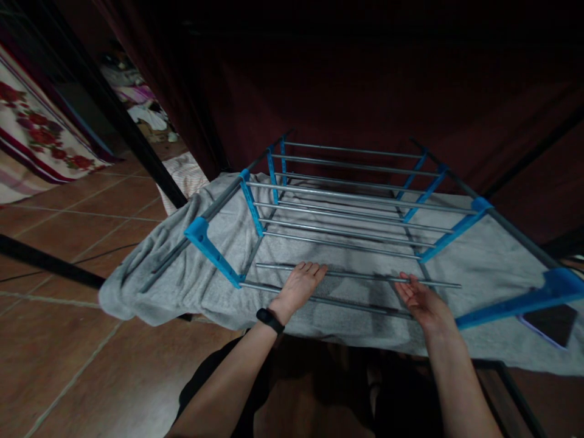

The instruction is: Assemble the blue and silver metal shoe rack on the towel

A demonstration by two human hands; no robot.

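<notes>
A rack of grey metal rods [351, 204] joined by blue plastic connectors [207, 243] lies on a grey cloth [191, 280]. One loose grey rod [360, 275] rests across the near end. My left hand [298, 286] lies flat on it, fingers stretched out, a black band on the wrist. My right hand [420, 298] is under the same rod's right part, palm turned up and fingers apart, touching it.
A dark phone [550, 322] lies on the cloth at the right, beside a blue connector [515, 307]. Dark red curtain hangs behind. Brown tiled floor [68, 340] stretches left, with a black bar, a flowered fabric [41, 134] and scattered things beyond.
</notes>
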